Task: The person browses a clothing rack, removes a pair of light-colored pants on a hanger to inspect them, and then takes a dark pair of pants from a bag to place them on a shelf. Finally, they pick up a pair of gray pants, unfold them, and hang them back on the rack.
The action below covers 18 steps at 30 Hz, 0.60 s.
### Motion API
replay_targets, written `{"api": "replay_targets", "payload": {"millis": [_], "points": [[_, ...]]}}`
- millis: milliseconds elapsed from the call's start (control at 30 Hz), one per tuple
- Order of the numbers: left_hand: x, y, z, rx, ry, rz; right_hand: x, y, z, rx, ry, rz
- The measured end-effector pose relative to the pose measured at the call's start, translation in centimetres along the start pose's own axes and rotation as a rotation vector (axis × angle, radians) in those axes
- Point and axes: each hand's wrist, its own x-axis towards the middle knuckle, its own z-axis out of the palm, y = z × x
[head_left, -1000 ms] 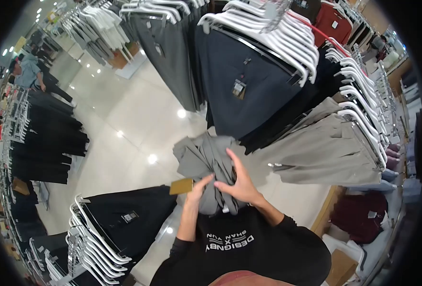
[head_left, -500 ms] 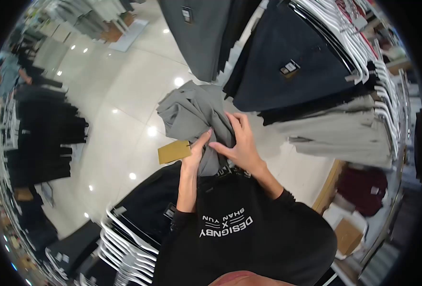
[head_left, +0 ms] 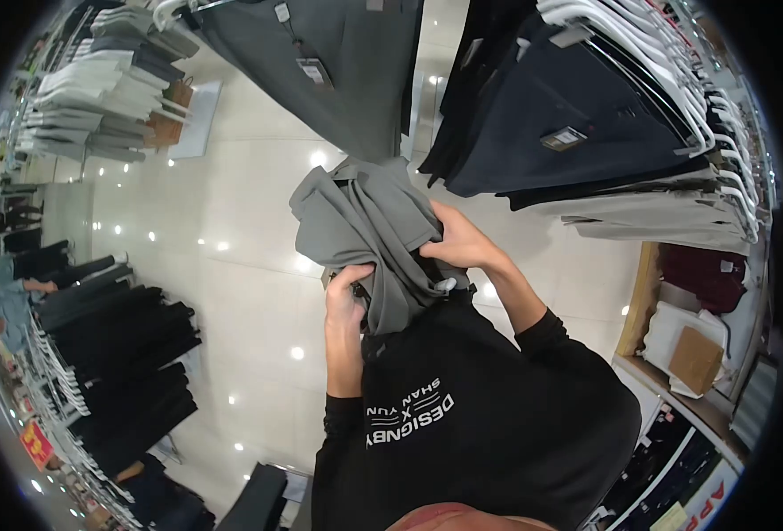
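A bunched grey garment (head_left: 356, 217) hangs in front of my chest, its folds hiding what kind it is. My left hand (head_left: 347, 296) grips its near left edge, with the thumb across the cloth. On the other side, my right hand (head_left: 460, 241) pinches the right edge between thumb and fingers. A small whitish piece (head_left: 445, 285) shows at the garment's lower right, too small to make out. Part of a tag is tucked beside my left fingers, mostly hidden.
Grey trousers (head_left: 320, 53) hang straight ahead, and navy trousers (head_left: 577, 115) hang on white hangers ahead right. Racks of black clothes (head_left: 112, 327) line the left side. A wooden-edged shelf (head_left: 639, 296) with a maroon garment (head_left: 705, 274) stands at right. Glossy tiles (head_left: 241, 212) cover the floor.
The view has swung, and the hangers at lower left have gone out of sight. My hands have moved farther apart on the garment. The gold tag that hung at the left is now mostly hidden.
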Motion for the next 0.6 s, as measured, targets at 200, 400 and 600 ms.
{"api": "replay_targets", "payload": {"millis": [200, 400, 600], "points": [[9.3, 6.1, -1.6, -0.046, -0.291, -0.259, 2.9, -0.7, -0.8, 0.272, 0.197, 0.030], [17.3, 8.5, 0.6, 0.265, -0.669, -0.463, 2.3, -1.3, 2.9, 0.259, 0.735, -0.077], [24.6, 15.2, -2.3, 1.175, -1.561, 0.286, 7.7, -1.8, 11.2, -0.028, 1.166, -0.020]]}}
